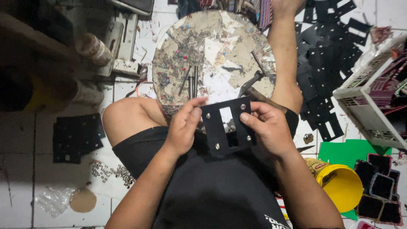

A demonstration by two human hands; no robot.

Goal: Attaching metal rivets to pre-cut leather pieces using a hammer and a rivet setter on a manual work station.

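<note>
I hold a flat black cut-out piece (217, 129) with a rectangular window and small silver rivets over my lap. My left hand (183, 127) pinches its left edge with thumb and fingertips. My right hand (267, 127) grips its right side, thumb on the face. Just beyond it lies a round, scarred work block (212, 51) spattered with paint and paper scraps, carrying several metal punches (190, 82) and a hammer (250, 82).
A heap of similar black cut pieces (326, 55) lies at the right. A white plastic basket (369, 97) stands far right, a yellow can (341, 182) at lower right. More black pieces (76, 138) and loose silver rivets (112, 171) lie on the tiled floor at left.
</note>
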